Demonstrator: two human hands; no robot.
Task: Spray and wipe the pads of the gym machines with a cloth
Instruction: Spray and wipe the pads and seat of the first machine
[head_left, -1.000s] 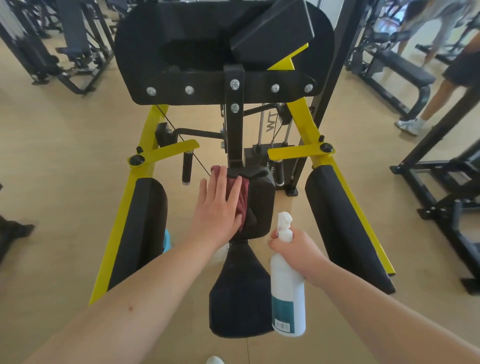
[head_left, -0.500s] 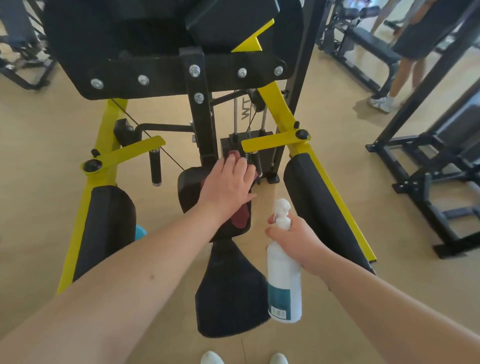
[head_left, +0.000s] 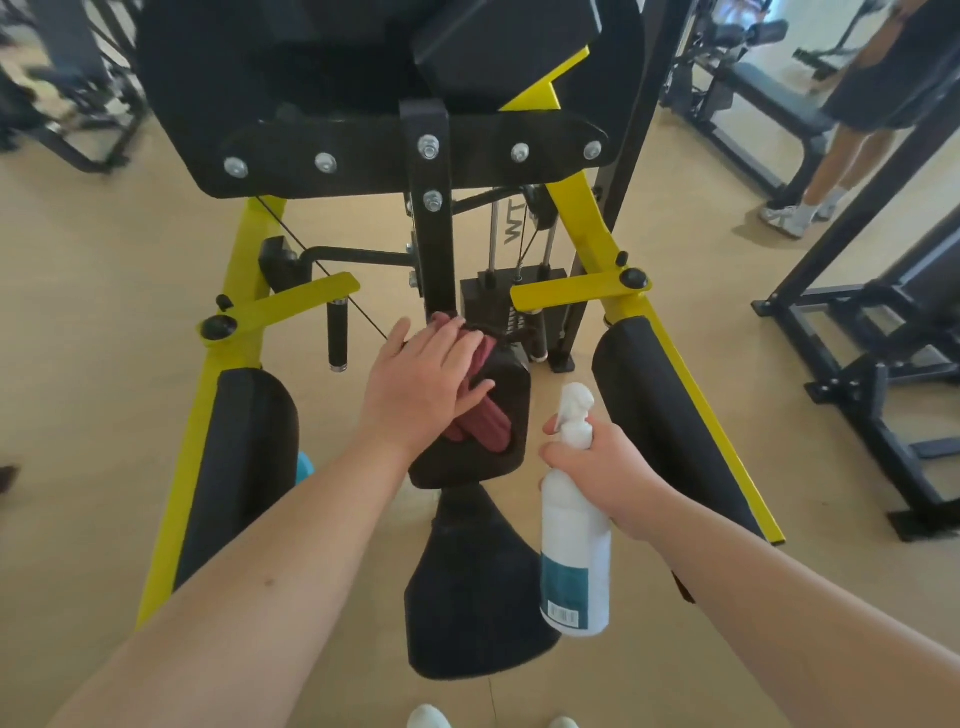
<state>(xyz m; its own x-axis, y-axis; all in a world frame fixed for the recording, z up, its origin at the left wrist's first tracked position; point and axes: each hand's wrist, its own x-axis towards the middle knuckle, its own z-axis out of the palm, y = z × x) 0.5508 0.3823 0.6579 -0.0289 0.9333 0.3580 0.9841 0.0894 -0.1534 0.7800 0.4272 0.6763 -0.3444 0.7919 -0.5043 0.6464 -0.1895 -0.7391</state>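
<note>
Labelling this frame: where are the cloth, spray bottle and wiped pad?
cloth (head_left: 485, 428), head view, bunched lower folds
spray bottle (head_left: 574, 540), head view, white body
pad (head_left: 514, 384), head view, bare right side

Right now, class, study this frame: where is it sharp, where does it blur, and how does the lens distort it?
Head view: the left hand, the cloth and the spray bottle are sharp; the machines at top left look smeared; the wide lens stretches both forearms toward the bottom corners; daylight washes out the top right.
</note>
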